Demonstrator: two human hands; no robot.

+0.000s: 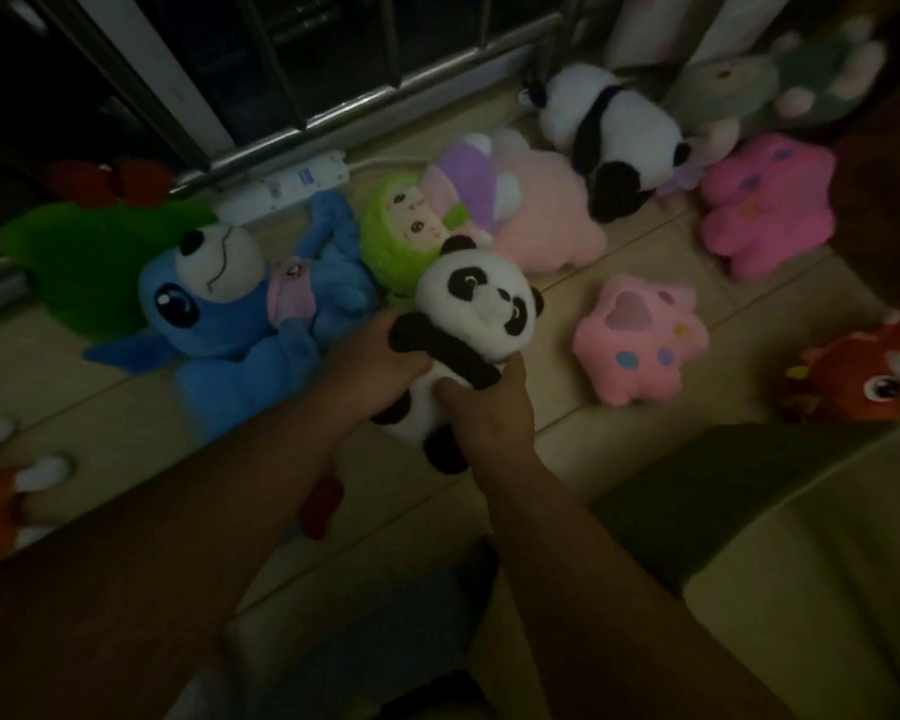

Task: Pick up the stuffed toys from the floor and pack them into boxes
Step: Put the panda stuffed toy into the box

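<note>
Both hands grip the small panda [468, 330], held above the tiled floor [567, 407] among scattered plush. Left hand [370, 366] curls around its left side, at the black arm. Right hand [489, 407] clamps the belly, fingers wrapped over the black band. Panda's long axis runs near-vertical in view: head toward the railing [333, 116], feet toward the person, face turned right. Blue plush [240, 314] lies just left; pink paw cushion [640, 345] to the right.

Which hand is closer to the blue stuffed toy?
Left. The left hand grips the small panda just beside the blue stuffed toy; the right hand holds the panda's other side, farther away.
</note>
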